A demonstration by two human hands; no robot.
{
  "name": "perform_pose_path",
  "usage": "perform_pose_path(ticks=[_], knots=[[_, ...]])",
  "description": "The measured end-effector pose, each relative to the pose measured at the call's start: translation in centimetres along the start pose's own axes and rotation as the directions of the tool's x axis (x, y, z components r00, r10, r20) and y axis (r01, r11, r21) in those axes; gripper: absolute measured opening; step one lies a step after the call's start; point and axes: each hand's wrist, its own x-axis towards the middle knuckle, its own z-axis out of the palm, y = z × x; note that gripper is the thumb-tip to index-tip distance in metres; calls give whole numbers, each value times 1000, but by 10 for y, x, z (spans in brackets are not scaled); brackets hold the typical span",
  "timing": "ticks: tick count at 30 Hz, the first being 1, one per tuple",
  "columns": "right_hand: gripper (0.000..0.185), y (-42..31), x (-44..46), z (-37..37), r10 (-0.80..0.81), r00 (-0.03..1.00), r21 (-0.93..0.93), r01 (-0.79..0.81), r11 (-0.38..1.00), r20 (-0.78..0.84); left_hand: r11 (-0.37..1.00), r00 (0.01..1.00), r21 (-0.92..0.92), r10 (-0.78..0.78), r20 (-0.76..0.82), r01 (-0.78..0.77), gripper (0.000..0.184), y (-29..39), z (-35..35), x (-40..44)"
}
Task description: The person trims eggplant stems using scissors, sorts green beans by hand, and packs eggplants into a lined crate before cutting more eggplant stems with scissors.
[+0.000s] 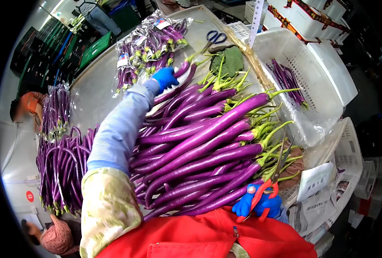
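Note:
A large pile of long purple eggplants [199, 146] lies on the metal table, green stems pointing right. My left hand [165, 79], in a blue glove, is closed round the stem end of one eggplant [182, 69] at the pile's far side. Near my red apron, my right hand [257, 204], also gloved in blue, holds red-handled scissors [264, 195] with the blades pointing up and away, beside the stems. A second pair of scissors [216, 37] with dark handles rests at the table's far part, near a green cloth [227, 60].
Bagged eggplants [150, 45] lie at the far left of the table [92, 92]; more eggplants [64, 172] are heaped at the left. A white crate [324, 81] holds a few eggplants on the right. People [60, 236] stand beyond the left edge.

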Motion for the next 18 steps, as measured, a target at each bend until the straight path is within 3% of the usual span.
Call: perform_pose_path(ticks=[1, 2, 5, 6, 7, 8, 10, 11, 14, 18], knots=[[55, 0, -1, 0, -6, 1000, 1, 6, 1000, 0, 966, 999, 255, 35, 9, -36, 47, -14, 17, 13], [55, -1, -1, 0, -15, 1000, 0, 15, 1000, -2, 948, 998, 320, 29, -58, -9, 58, -27, 41, 24], [55, 1, -1, -1, -37, 999, 8, 37, 999, -8, 980, 990, -144, -131, 53, 138, 57, -25, 40, 10], [55, 1, -1, -1, -43, 999, 5, 43, 999, -6, 943, 977, -263, -181, 113, 205, 55, -10, 31, -6], [55, 0, -1, -1, -48, 999, 6, 48, 999, -6, 831, 928, -432, -249, 276, 351, 46, -21, 34, 1], [55, 0, -1, -1, -57, 998, 5, 57, 998, -2, 715, 920, -611, -116, 374, 339, 43, -22, 38, -8], [55, 0, 0, 0, -75, 997, -1, 75, 997, 9, 661, 949, -712, 1, 315, 236, 44, -36, 45, -6], [55, 2, 1, 0, -79, 997, 0, 79, 997, 6, 694, 970, -699, 2, 242, 173, 42, -39, 43, -9], [50, 4, 6, -2, -163, 972, 120, 143, 982, 171, 729, 973, -660, -30, 230, 179, 36, -26, 23, -31], [53, 1, 0, 14, -148, 988, -81, 144, 986, -38, 820, 990, -572, 93, 102, -19, 37, 13, 4, -85]])
